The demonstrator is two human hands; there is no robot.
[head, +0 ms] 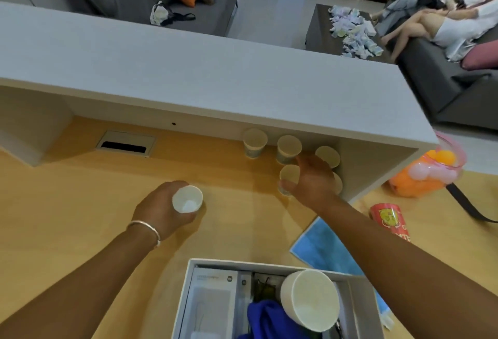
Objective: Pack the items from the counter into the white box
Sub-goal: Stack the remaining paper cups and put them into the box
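Note:
My left hand [161, 210] is shut around a white paper cup [187, 199], its mouth turned up toward me, over the wooden counter [80, 217]. My right hand [314, 182] reaches under the white shelf and wraps its fingers around another paper cup [289, 177]. Several more cups stand beside it, such as one [254, 142] at the back left, one [289, 147] in the middle and one [328, 156] behind my fingers. The white box [194, 279] lies open at the near edge, holding a white cylinder [310, 299], a blue cloth [269, 320] and white packaging.
A white shelf [215, 77] overhangs the back of the counter. A blue face mask [323, 247], a red can [390, 220] and a pink bag of orange balls [428, 171] lie to the right. A cable slot [125, 144] is set in the counter. People sit on a sofa far right.

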